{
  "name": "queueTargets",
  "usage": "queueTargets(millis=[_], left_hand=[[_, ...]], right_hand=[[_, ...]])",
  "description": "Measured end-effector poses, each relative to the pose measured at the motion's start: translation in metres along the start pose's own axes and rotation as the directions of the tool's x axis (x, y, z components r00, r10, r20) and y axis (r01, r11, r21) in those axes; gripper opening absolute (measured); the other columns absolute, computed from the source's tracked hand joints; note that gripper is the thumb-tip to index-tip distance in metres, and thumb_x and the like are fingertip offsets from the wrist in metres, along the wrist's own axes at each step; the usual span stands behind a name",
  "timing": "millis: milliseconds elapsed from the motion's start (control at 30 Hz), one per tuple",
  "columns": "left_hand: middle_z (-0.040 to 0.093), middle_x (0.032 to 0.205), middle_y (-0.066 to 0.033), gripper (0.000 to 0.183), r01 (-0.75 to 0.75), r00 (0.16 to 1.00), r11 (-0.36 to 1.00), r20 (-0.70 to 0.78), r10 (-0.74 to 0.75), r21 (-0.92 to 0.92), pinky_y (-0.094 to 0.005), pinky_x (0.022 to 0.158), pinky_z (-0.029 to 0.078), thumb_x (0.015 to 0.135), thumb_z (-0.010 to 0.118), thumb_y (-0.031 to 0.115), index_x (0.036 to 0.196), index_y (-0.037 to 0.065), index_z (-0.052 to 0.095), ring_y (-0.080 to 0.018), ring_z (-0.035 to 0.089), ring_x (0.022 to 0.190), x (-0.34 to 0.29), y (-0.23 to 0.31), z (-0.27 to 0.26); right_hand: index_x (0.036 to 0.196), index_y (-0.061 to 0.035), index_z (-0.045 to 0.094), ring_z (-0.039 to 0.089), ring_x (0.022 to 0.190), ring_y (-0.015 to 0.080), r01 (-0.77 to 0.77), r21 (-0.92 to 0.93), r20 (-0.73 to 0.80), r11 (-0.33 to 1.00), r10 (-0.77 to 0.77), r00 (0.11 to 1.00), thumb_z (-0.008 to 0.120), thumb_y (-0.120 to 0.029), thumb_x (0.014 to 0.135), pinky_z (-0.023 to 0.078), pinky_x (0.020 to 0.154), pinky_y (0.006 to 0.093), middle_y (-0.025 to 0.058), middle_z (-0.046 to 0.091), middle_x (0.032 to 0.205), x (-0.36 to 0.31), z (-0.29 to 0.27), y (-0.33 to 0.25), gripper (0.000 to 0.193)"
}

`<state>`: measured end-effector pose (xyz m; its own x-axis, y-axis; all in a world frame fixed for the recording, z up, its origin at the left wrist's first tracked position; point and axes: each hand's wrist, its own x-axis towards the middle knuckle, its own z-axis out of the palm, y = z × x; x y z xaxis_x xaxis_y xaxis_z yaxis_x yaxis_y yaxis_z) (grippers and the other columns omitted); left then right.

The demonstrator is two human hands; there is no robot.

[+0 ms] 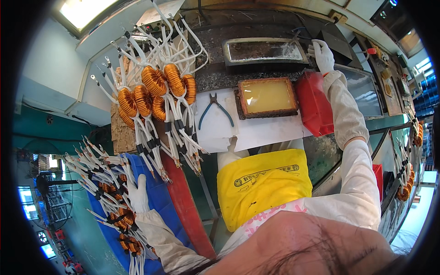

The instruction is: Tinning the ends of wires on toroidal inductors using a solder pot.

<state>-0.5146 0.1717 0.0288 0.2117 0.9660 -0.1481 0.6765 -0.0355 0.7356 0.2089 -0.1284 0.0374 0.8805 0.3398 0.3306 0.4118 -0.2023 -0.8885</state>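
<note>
My left hand [138, 196], in a white glove, reaches down among the white leads of the coils [120, 217] in a blue bin [160, 201]. Its thumb stands apart from the fingers, some of which the leads hide. My right hand [323, 56], also gloved, is stretched out at the right end of a metal solder pot [266, 51] with a shiny surface. Its fingers look extended, with nothing plainly in them. Under that forearm stands a red plastic container [315, 103]. Left of it is a brown-rimmed tray [268, 95] of yellowish liquid.
Copper toroid coils [153, 80] with white leads are heaped at the bench's left, overhanging its red edge [181, 197]. Blue-handled pliers [214, 111] lie on white paper [279, 130]. A dark box [337, 46] stands at the far right. More coils [405, 183] lie farther right.
</note>
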Motion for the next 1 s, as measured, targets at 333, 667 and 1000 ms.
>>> queueTargets(millis=[333,667,1000], left_hand=[[0.054,0.137,-0.019,0.071,-0.031,0.999,0.999,0.011,0.031,-0.026,-0.0343,0.105,0.038,0.089,0.067,0.035,0.143,-0.004,0.042,-0.0282,0.054,0.122,0.003,-0.008,-0.001],[0.053,0.14,-0.017,0.077,0.033,0.999,0.998,0.001,-0.033,0.048,-0.034,0.107,0.036,0.09,0.065,0.046,0.145,-0.002,0.042,-0.0288,0.052,0.125,0.001,-0.001,-0.001],[0.052,0.139,-0.0191,0.074,0.041,0.999,0.998,0.008,-0.041,0.043,-0.0346,0.106,0.037,0.089,0.066,0.037,0.145,-0.003,0.04,-0.0288,0.051,0.125,-0.004,0.011,0.0]], right_hand=[[0.116,0.0001,0.061,0.072,0.085,0.0214,-0.026,-0.085,-0.052,0.996,0.022,0.998,0.054,-0.024,0.1,0.058,0.075,0.0308,0.0159,0.072,0.098,-0.002,-0.002,-0.017,0.029],[0.113,-0.0024,0.063,0.073,0.078,0.0209,0.168,-0.653,0.085,0.739,-0.149,0.985,0.055,-0.033,0.099,0.057,0.072,0.0314,0.0127,0.073,0.088,0.007,0.004,-0.063,0.035],[0.113,0.0086,0.06,0.073,0.083,0.0225,-0.118,0.128,0.037,0.985,0.114,0.993,0.057,-0.037,0.098,0.06,0.072,0.0292,0.0191,0.072,0.099,0.013,0.005,-0.061,0.048]])
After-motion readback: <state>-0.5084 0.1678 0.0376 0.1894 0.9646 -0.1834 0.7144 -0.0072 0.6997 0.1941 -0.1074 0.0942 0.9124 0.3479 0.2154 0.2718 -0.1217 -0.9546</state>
